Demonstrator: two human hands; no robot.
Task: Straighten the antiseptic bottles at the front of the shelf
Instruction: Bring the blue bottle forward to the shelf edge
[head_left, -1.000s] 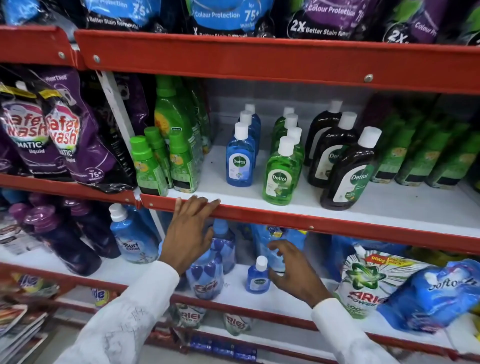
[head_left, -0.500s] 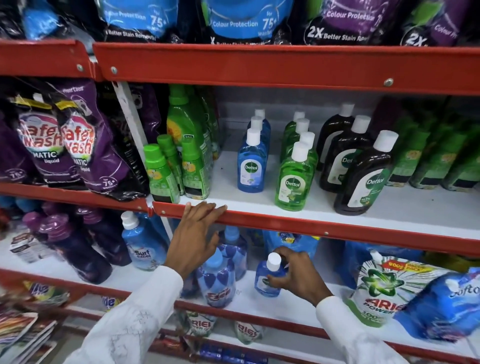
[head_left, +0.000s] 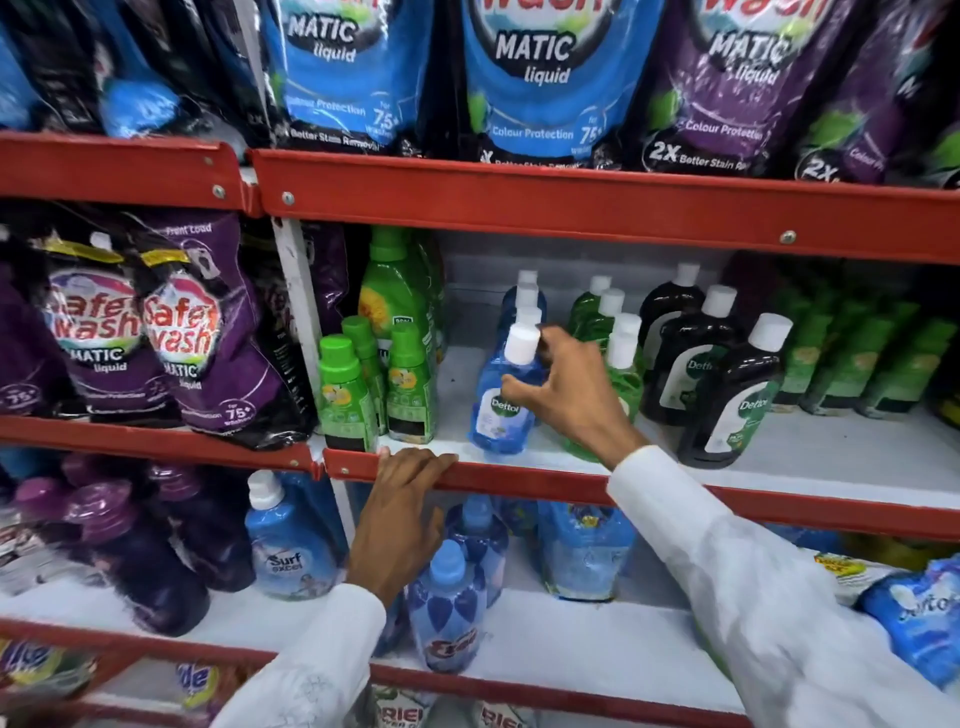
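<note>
My right hand (head_left: 569, 395) grips a small blue Dettol bottle (head_left: 496, 415) with a white cap, tilted left, at the front of the middle shelf (head_left: 779, 457). It stands before a row of blue Dettol bottles (head_left: 524, 304). To the right run a row of green Dettol bottles (head_left: 610, 312), partly hidden by my hand, and a row of dark brown Dettol bottles (head_left: 727, 400). My left hand (head_left: 402, 499) rests on the red front lip (head_left: 519, 478) of that shelf, fingers spread over the edge, holding no item.
Small green-capped bottles (head_left: 345, 395) stand left of the blue row. Purple Safewash pouches (head_left: 176, 332) fill the left bay. Blue detergent bottles (head_left: 447, 608) and a Surf Excel bottle (head_left: 285, 545) sit on the shelf below. Pouches (head_left: 545, 78) hang above.
My right hand picked the small blue Dettol bottle off the lower shelf and carried it up onto the middle shelf, in front of the blue row. My left hand stayed on the shelf lip.
</note>
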